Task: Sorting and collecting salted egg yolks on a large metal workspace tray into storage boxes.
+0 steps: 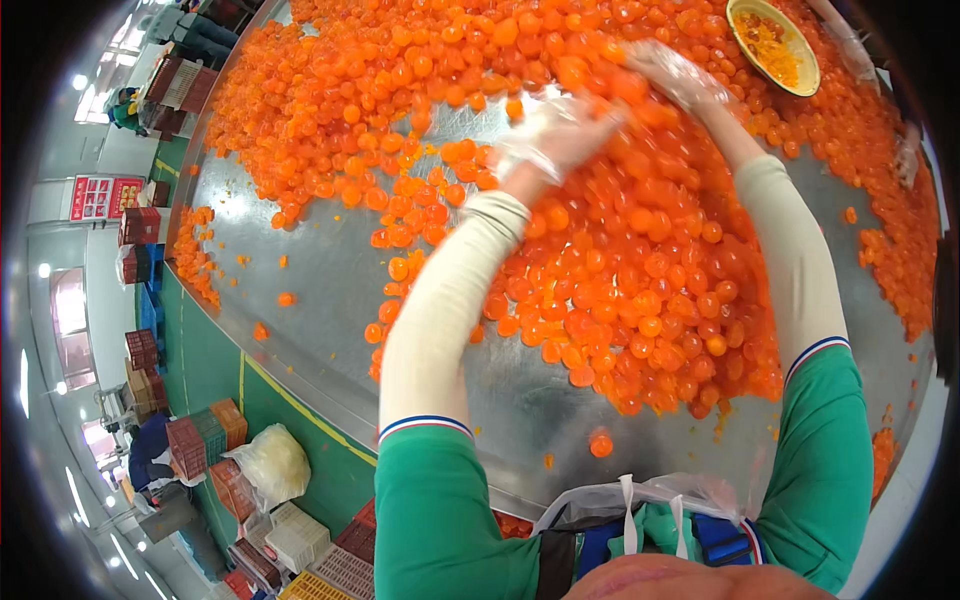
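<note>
Glossy orange egg yolks lie in a thick heap on a stainless steel table. Both of my hands wear clear plastic gloves and reach into the far side of this heap. My left hand, blurred by motion, is over the yolks beside a shiny bare patch, its fingers stretched towards the right. A little farther off, my right hand touches the yolks with extended fingers pointing left. Between the hands some yolks are smeared by motion. Neither hand appears closed around a yolk, though the fingertips are partly hidden.
A yellowish bowl with orange scraps stands among yolks at upper right. Another person's forearm and a gloved hand are at the far right. Left of the table, stacked plastic crates and a plastic bag stand on the green floor.
</note>
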The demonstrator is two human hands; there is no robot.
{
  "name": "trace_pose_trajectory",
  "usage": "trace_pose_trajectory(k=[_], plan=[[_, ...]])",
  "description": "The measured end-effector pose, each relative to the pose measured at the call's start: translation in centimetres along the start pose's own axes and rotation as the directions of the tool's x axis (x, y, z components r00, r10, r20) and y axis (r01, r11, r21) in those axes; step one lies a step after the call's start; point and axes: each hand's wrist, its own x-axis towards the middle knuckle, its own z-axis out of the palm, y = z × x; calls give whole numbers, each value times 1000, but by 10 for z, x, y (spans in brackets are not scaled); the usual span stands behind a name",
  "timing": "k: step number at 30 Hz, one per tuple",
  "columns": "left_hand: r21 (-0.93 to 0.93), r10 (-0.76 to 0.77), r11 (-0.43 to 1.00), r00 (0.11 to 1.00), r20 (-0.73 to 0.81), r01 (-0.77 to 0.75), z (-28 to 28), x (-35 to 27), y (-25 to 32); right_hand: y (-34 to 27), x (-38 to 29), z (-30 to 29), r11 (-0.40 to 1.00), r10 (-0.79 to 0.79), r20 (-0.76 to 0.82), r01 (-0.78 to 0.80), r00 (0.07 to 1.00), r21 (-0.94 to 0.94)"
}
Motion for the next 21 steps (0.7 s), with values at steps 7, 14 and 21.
trace_pose_trajectory(k=[7,14,21], plan=[[-96,130,991,869,477,-95,57,-62,152,52,-189,-63,994,83,73,-77,994,-80],[33,426,873,796,430,-486,101,-173,228,56,-382,-62,969,65,3,-62,998,-241],[-16,610,723,627,486,-691,113,-275,249,34,-527,-33,919,271,-85,-284,959,-274]])
